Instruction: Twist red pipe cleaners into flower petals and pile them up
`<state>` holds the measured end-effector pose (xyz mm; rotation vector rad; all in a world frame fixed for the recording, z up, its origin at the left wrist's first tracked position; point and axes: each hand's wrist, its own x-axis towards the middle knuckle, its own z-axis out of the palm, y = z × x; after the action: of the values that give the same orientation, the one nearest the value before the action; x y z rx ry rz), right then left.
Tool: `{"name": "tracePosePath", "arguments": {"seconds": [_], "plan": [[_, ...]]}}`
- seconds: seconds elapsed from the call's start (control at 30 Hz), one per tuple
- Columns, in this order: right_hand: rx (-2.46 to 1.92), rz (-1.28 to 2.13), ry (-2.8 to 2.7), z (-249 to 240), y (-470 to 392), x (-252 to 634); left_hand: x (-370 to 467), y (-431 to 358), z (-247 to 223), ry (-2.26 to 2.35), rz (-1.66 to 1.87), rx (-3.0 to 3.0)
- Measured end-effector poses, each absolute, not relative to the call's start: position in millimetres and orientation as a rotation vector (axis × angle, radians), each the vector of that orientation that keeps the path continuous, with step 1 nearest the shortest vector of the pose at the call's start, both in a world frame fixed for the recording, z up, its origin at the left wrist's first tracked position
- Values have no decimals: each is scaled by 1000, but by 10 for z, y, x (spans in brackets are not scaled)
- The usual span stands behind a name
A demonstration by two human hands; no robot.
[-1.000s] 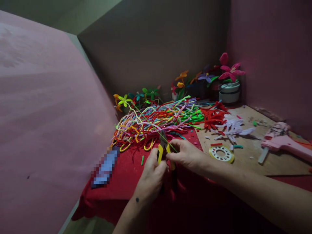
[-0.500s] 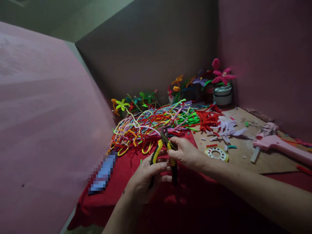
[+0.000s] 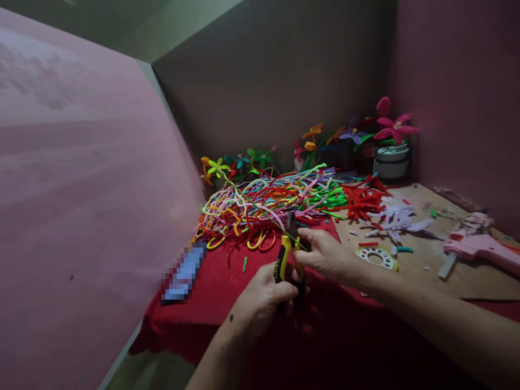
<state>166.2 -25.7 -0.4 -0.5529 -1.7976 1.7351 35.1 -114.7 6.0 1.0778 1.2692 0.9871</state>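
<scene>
My left hand (image 3: pixel 266 295) is wrapped round the handles of yellow-and-black pliers (image 3: pixel 285 257), held upright with the dark jaws at the top. Between the thumb and fingers of my right hand (image 3: pixel 325 252) is the lower end of a thin green wire stem (image 3: pixel 260 208). The stem slants up and left, passing by the pliers' jaws, which look closed or nearly so. Whether they grip the stem I cannot tell. Behind my hands lies a heap of coloured pipe cleaners (image 3: pixel 260 195). A short green piece (image 3: pixel 245 264) rests on the red cloth (image 3: pixel 219 292).
Scissors (image 3: pixel 255 242) lie at the heap's front edge. To the right a board (image 3: pixel 430 281) bears a tape roll (image 3: pixel 377 259), red and white fuzzy pieces (image 3: pixel 394 219) and a pink glue gun (image 3: pixel 475 244). Pipe-cleaner flowers (image 3: pixel 396 129) stand at the back; a blurred packet (image 3: pixel 184 273) lies left.
The pliers' handles have come closer together in my left hand. My view has turned left, so everything sits further right. My right hand still pinches the stem.
</scene>
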Motion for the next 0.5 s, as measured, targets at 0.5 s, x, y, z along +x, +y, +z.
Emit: {"name": "tracePosePath", "arguments": {"seconds": [0.5], "plan": [[-627,1742,-1488,140,-82,1761,161,-1191,136,1688,985,1298]]}}
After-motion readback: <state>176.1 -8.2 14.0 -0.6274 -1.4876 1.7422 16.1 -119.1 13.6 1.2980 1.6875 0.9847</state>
